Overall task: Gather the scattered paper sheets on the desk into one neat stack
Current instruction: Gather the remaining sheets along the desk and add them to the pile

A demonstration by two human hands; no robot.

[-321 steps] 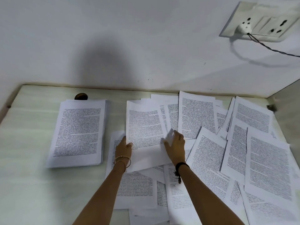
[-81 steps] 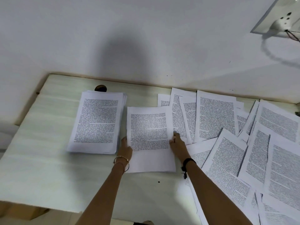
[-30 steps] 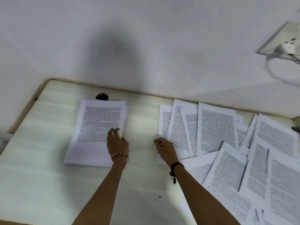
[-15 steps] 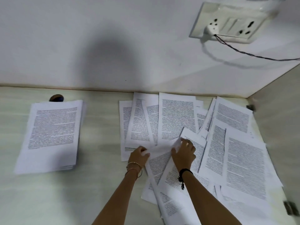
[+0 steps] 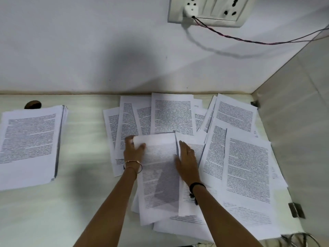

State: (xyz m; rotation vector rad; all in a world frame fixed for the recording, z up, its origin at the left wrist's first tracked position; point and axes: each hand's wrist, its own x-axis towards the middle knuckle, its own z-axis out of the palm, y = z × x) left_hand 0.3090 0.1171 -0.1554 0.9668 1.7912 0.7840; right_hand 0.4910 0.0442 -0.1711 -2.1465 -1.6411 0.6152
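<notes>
Spotter: Paper, plain printed office stock. The loose sheet (image 5: 158, 168) in hand is thin enough that a grey shadow shows through it. I judge it nearly weightless, floppy, and quick to crease under a hard pinch.

Scribe: Where does it sit?

Spotter: Right half of the desk (image 5: 85, 202), on top of the scattered sheets (image 5: 247, 168), its far edge curled up off the pile. The stack (image 5: 30, 145) lies well apart to the left, near the back of the desk, just in front of a brown cable hole (image 5: 33, 104).

Scribe: Hands?

Spotter: Left hand (image 5: 133, 152) is clamped on the sheet's far left corner, thumb on top, fingers tucked behind the edge. Right hand (image 5: 187, 157) lies flat, fingers straight and together, just beside the sheet's right edge, resting on the paper there and gripping nothing. Both forearms reach forward, roughly parallel, wrists low. Bangle on the left wrist, dark band on the right.

Scribe: Best hold?

Spotter: My judgement is two opposite edges with a light pinch, so it neither sags nor folds. Held by one corner alone it would likely droop and drag. These sheets should slide easily over each other, so a flat palm holding down the neighbours makes sense.

Scribe: Risk?

Spotter: Pulling neighbours along, or dog-earing that corner. Cannot tell whether the pinch has one sheet or two.
</notes>
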